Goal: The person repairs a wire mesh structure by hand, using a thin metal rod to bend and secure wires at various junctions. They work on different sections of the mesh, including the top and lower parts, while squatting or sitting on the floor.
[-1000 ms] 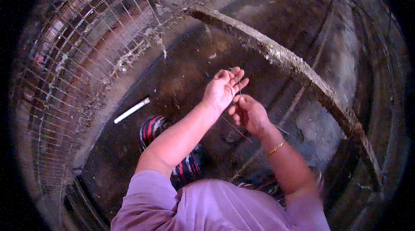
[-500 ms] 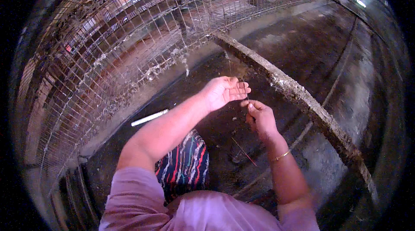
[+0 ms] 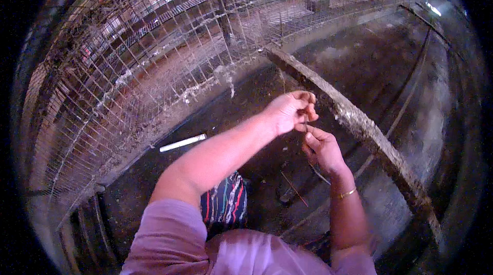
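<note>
Where the two bare hands come together, a thin dark strand (image 3: 306, 129) shows as a short length at the fingertips, so fine that its material cannot be told. Its visible part appears to run roughly near to far, from the right hand's pinch toward the curled fingers of the left hand, though both ends are lost behind the fingers. The right hand (image 3: 326, 150) is on the near right, its thumb and forefinger closed on the strand; it looks like the nearer hand to the visible piece. The left hand (image 3: 290, 113) reaches in from the left and sits slightly farther away, its fingers bent inward just beyond the right fingertips; whether they grip the strand or only rest by it cannot be told.

Below and near the hands, a slender reddish stick (image 3: 295, 189) lies apart from them on the dark floor (image 3: 354, 54), slanting from far left to near right. A white tube (image 3: 183, 143) lies on the left, beyond the left forearm, its long axis mostly left to right. To the right of the hands, a crusted beam (image 3: 359, 121) slopes from far left to near right, and rusty wire mesh (image 3: 169, 54) stands on the far left.
</note>
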The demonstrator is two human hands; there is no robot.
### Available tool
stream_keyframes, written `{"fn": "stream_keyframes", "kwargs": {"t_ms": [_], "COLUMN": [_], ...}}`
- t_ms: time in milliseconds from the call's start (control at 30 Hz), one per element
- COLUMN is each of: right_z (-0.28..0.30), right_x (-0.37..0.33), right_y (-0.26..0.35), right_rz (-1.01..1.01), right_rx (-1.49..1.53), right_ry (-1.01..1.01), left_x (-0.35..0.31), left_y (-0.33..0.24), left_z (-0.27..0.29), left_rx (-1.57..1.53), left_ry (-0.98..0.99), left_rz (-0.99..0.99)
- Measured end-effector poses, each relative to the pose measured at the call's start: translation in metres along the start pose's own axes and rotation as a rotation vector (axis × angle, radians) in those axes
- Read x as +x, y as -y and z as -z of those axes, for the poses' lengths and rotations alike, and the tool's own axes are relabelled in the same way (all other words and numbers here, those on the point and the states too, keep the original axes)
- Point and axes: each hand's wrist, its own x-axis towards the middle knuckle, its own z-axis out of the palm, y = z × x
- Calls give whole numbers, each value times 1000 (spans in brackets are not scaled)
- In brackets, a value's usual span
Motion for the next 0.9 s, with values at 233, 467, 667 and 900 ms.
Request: {"fn": "stream_keyframes", "kwargs": {"t_ms": [233, 467, 667, 900], "right_z": [39, -6, -57, -118], "right_x": [36, 50, 111, 169], "right_y": [-46, -5, 43, 86], "right_rz": [170, 358, 510, 816], "right_rx": [-194, 85, -78, -748], "right_ry": [-243, -273, -215, -226], "left_x": [31, 41, 56, 59], "left_y": [16, -35, -65, -62], "left_z": [11, 132, 224, 251], "left_rx": [-198, -934, -777, -595], "left_ry": [-361, -767, -72, 178], "left_rz": [140, -528, -1016, -1099]}}
